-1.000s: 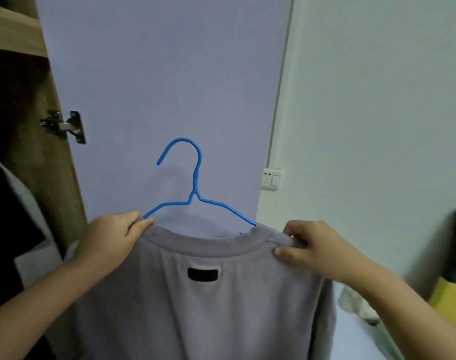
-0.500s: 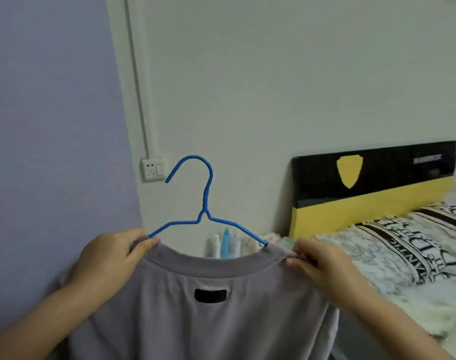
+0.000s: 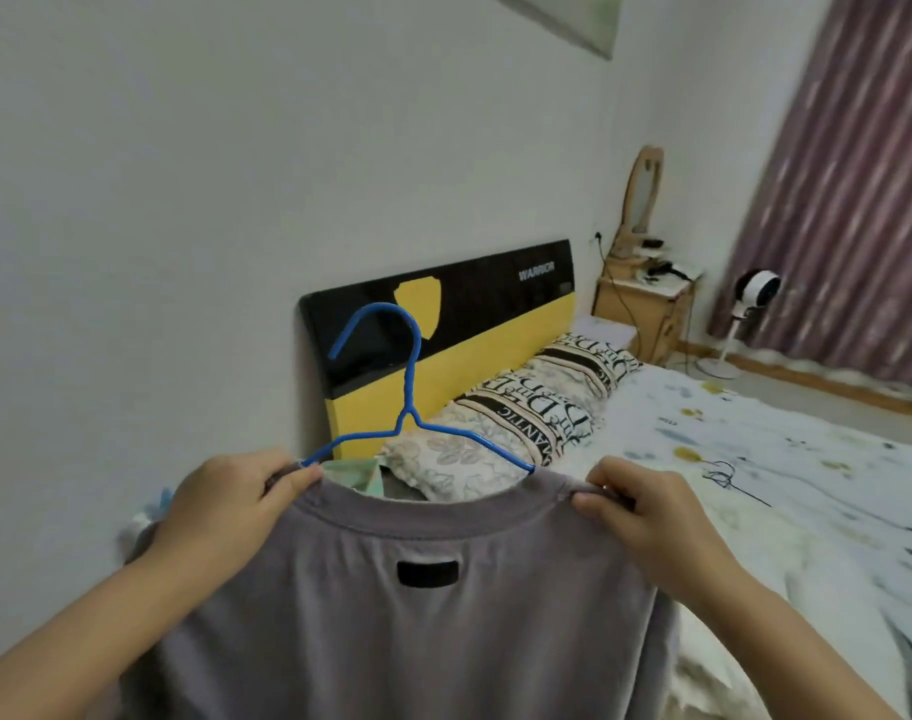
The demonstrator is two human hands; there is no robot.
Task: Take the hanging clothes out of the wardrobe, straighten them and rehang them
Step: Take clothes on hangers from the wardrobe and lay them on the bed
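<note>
A grey T-shirt with a small black label below the collar hangs on a blue wire hanger, held up in front of me. My left hand pinches the shirt's left shoulder at the hanger's end. My right hand pinches the right shoulder by the collar. The hanger's hook stands upright and free above the collar. The wardrobe is out of view.
A bed with a floral sheet and patterned pillows lies ahead on the right, against a black and yellow headboard. A wooden nightstand, a white fan and a purple curtain stand beyond. A white wall is at left.
My view has swung right from the wardrobe door to the bed. Both hands keep the same grip on the shirt's shoulders, with the hanger still inside it.
</note>
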